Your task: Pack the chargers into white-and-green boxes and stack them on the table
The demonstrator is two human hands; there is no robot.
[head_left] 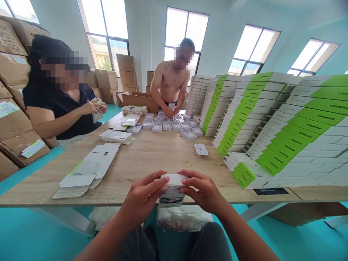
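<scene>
- we hold a small white box (172, 197) upright between our two hands, in front of us at the near edge of the wooden table (159, 159); we cannot tell whether its base touches the wood.
- our left hand (144, 192) pinches the box's left upper corner, thumb and fingers bent around it.
- our right hand (202, 189) pinches the opposite upper corner the same way, with fingertips on the top and side; a dark printed picture shows on the face toward us.
- beyond our hands, two rubber bands (187, 165) lie apart on the wood, and a small pile of white cards (201, 149) sits to the right.
- to our left we see a fanned stack of flat cartons (91, 165), white with a green stripe.
- at the far side, clear plastic trays (157, 127) stand in loose rows.
- on our right, tall stacks of white-and-green boxes (301, 132) line the table.
- across from us, a co-worker (172, 81) bends over the trays with both hands among them.
- on the left, another co-worker (63, 108) holds a white piece in both hands, near piled brown cartons (12, 94).
</scene>
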